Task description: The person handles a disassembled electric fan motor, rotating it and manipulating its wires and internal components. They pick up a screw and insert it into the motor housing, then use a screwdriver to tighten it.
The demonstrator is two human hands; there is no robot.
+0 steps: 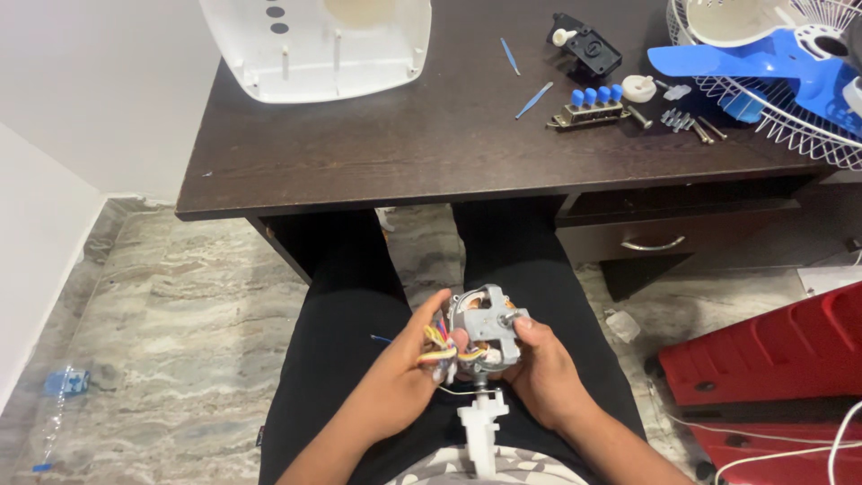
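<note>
Over my lap I hold a small grey metal fan motor (486, 323) with copper windings and a short shaft. My left hand (406, 373) grips its left side, fingers on the bundle of yellow, red and white wires (439, 344). My right hand (542, 370) clasps the motor's right side, thumb on top near the shaft. A white plastic neck piece (480, 424) hangs below the motor, between my wrists.
A dark wooden desk (404, 153) stands ahead, bearing a white fan housing (316, 45), a black switch part (588, 47), a blue push-button switch block (591, 106), screws (696, 126), and a fan guard with blue blade (772, 63). A red plastic object (772, 350) lies on the floor at right.
</note>
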